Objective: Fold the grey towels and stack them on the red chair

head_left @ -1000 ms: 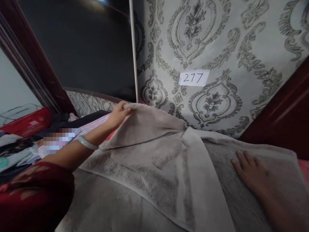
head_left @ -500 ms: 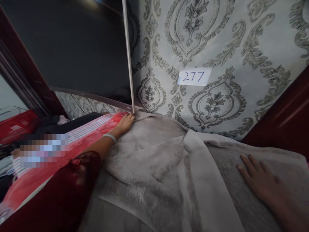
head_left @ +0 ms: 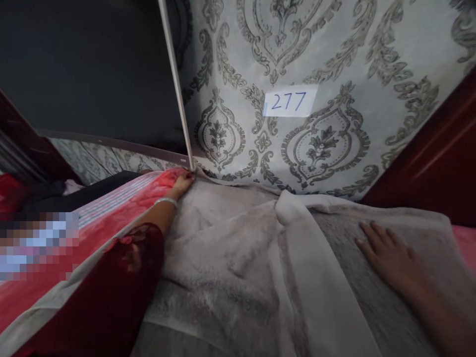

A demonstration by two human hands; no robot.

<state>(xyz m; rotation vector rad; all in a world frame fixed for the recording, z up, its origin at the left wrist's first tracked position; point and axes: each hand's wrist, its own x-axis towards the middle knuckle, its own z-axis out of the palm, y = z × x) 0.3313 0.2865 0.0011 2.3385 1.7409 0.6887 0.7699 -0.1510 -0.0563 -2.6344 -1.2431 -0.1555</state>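
A grey plush blanket (head_left: 226,238) lies spread before me, wrinkled, with a paler folded strip (head_left: 312,267) running toward me across its middle. At its far left corner, my left hand (head_left: 183,183) has its fingers curled in around the blanket's edge, beside the white strip by the wall. A light bracelet circles that wrist, below a dark red sleeve. On the right part of the blanket, my right hand (head_left: 390,258) rests palm down, fingers spread. Red bedding with a striped band (head_left: 122,198) shows along the left side, touching the grey edge.
Patterned wallpaper (head_left: 230,64) rises behind the blanket, with a paper label (head_left: 290,100) reading 277. A large dark screen-like panel (head_left: 85,74) stands at the upper left. Dark red wood (head_left: 431,163) borders the right. A blurred-out patch covers part of the left.
My left hand's fingers, stretched out before, are now curled in at the blanket's far corner. The view has shifted a little. My right hand stays flat on the blanket.
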